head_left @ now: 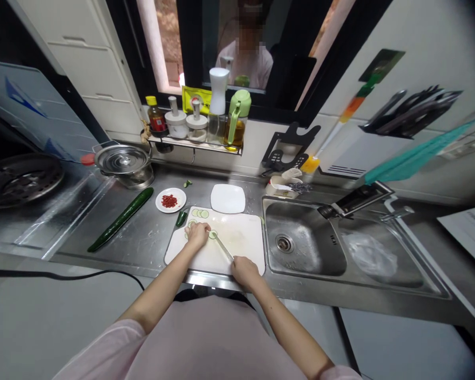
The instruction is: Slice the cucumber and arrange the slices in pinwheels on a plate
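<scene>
My right hand (245, 271) is closed around the handle of a knife (224, 248) at the front right of a white cutting board (243, 232). The blade points up and left, its tip at a thin round cucumber slice (213, 235). My left hand (198, 235) rests over the board's left part, fingers bent onto a cucumber slice (192, 223) that it partly covers. Behind it, several overlapping cucumber slices (200, 214) lie in a row. A dark green cucumber piece (181, 218) sits by the board's upper left corner.
A long whole cucumber (121, 220) lies on the steel counter to the left. Behind the board stand a plate of small red pieces (169, 201) and a white square plate (228, 198). A lidded pot (126, 166) is at the back left, a sink (304, 240) at the right.
</scene>
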The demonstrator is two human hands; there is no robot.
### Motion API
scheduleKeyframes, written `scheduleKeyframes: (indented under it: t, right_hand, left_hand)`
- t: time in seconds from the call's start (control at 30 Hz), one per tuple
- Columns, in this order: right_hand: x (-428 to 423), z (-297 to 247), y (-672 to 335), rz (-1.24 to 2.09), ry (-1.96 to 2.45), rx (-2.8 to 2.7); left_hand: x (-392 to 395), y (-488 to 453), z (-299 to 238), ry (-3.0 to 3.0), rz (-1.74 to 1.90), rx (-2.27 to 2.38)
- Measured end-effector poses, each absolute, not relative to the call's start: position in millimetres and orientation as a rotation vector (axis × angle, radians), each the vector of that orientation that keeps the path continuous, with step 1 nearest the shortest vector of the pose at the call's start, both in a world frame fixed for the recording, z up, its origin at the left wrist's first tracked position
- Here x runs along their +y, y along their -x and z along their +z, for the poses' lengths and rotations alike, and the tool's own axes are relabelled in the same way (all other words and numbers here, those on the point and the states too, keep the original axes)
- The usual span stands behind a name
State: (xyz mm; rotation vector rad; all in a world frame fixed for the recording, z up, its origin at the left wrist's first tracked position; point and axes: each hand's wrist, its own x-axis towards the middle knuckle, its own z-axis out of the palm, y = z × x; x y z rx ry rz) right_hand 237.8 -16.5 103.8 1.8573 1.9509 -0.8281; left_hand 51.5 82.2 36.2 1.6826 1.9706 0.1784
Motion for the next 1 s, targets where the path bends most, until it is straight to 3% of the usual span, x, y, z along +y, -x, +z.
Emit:
scheduleKeyframes:
  t: [1.0]
  right_hand:
    - [-8.7,102.0,-229.3,-0.843,-1.86,1.918]
  left_hand:
    - [77.6,-54.1,43.5,-1.668,0.174,1.98]
